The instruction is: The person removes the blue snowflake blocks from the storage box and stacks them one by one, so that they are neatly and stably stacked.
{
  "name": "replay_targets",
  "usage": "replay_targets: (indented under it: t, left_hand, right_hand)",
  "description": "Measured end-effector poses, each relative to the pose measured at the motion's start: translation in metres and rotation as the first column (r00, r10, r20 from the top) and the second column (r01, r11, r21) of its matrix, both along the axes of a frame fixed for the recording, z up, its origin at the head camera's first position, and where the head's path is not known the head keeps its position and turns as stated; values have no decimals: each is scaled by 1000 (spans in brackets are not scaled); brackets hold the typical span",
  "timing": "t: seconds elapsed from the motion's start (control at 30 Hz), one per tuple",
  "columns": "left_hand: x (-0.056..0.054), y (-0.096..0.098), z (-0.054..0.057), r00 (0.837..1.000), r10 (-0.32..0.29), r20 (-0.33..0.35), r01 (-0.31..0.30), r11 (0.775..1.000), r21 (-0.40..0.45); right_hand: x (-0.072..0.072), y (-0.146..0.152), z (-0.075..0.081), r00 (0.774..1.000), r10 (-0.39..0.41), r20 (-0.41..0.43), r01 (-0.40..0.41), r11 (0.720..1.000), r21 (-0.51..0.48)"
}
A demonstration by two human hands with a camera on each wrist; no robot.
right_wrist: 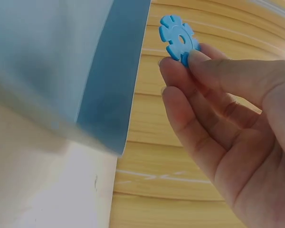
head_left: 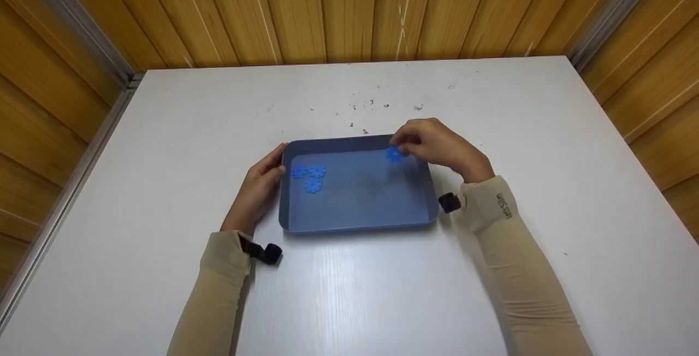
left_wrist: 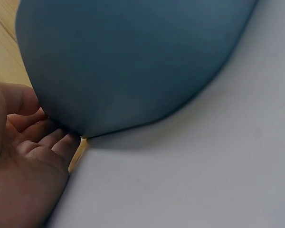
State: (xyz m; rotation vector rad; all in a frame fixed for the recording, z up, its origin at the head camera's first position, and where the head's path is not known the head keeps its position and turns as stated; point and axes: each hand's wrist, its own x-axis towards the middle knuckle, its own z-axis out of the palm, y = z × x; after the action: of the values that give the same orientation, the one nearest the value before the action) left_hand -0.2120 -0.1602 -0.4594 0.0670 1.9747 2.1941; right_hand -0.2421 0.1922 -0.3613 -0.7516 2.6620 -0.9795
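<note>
A blue-grey rectangular tray (head_left: 360,203) lies on the white table. My left hand (head_left: 258,184) holds the tray by its left side; in the left wrist view the thumb and fingers (left_wrist: 61,142) are at the tray's edge. Between thumb and fingertips, my right hand (head_left: 437,146) pinches a blue notched disc (right_wrist: 180,40) with a small hole in its middle. That hand is over the tray's far right corner. Three similar blue discs (head_left: 313,185) lie grouped inside the tray towards its left end.
The white table (head_left: 349,296) extends around the tray, with dark specks beyond its far side. Wood-patterned panels (head_left: 349,12) stand behind the table and at both sides. A small black camera (head_left: 450,202) is strapped at the right wrist, another (head_left: 270,254) at the left.
</note>
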Motion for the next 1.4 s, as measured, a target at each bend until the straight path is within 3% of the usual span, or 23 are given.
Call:
replay_targets:
  t: [0.37,0.63,1.03,1.4]
  left_hand:
    - [1,0,0,1000,11,-7,-11,1000,-4]
    - [1,-1,-1,999,-25,-30,26,999,28]
    - [0,1,-1,1000,-11,1,11,1000,6]
    - [-1,2,-2,1000,-3,-6,3,1000,-9]
  right_hand:
    - [2,27,-3,997,-53,-63,54,999,7]
    - [7,46,-6,994,-104,-29,105,994,30]
    - [10,68,-15,986,-167,-30,169,982,88]
    - [11,85,-23,976,-216,-18,217,973,81]
